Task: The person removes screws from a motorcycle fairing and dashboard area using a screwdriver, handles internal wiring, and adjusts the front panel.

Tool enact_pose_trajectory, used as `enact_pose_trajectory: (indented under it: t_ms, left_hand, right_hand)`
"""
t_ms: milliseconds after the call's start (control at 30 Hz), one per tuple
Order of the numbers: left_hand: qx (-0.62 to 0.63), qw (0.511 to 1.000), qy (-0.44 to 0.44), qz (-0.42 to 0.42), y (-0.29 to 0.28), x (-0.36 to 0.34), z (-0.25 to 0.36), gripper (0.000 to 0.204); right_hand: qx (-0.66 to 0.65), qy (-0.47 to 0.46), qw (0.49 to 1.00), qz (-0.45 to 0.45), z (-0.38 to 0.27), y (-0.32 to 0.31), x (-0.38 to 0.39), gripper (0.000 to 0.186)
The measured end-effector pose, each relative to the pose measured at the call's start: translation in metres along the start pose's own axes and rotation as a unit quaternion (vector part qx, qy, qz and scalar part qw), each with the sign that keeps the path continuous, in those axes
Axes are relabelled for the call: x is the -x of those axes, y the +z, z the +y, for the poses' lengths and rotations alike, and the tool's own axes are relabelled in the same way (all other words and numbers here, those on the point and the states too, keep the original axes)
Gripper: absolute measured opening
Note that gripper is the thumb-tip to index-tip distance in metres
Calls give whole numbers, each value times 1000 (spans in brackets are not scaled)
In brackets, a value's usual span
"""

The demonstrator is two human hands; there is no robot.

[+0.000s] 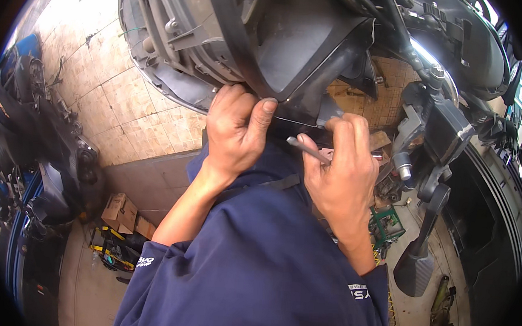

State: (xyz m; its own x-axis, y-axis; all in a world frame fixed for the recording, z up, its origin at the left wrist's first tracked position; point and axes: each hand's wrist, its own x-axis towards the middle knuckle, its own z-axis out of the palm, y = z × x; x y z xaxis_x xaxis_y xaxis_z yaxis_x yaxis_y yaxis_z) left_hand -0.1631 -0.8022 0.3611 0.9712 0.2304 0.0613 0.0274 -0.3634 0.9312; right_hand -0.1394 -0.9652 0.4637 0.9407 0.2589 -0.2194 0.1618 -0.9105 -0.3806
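A large dark plastic motorcycle body panel [220,47], ribbed and clipped on its left part, fills the top middle. My left hand [233,122] is closed on its lower edge, thumb pressed near the corner and fingers curled against the ribbed side. To the right, my right hand [345,162] is closed round a slim grey bar-like tool [306,149], whose blunt end points left toward my left hand. Its rear end is hidden in the palm. The raised fingers of that hand touch or nearly touch a grey tab [328,111] at the panel's right corner.
A handlebar end with a lever [404,166] and a mirror [416,271] stand close on my right. Another dark motorcycle [58,162] is at the left. Cardboard boxes [120,213], a green crate [387,224] and loose parts lie on the floor below.
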Motion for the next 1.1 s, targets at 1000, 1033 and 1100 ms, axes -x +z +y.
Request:
enact_pose_trajectory:
  t_ms: [1000,1033,1100]
  left_hand:
    - [8,996,78,41,2,7,-15,35]
    - [14,995,90,45,2,5,-16,33]
    - [23,993,106,50,3,6,-18,31]
  right_hand:
    - [-21,26,996,-78,-4,-11,-13,35]
    - [-19,19,997,-69,-3,-10,-11,35]
    - [-46,16,998,-40,-3,-7,-6,34]
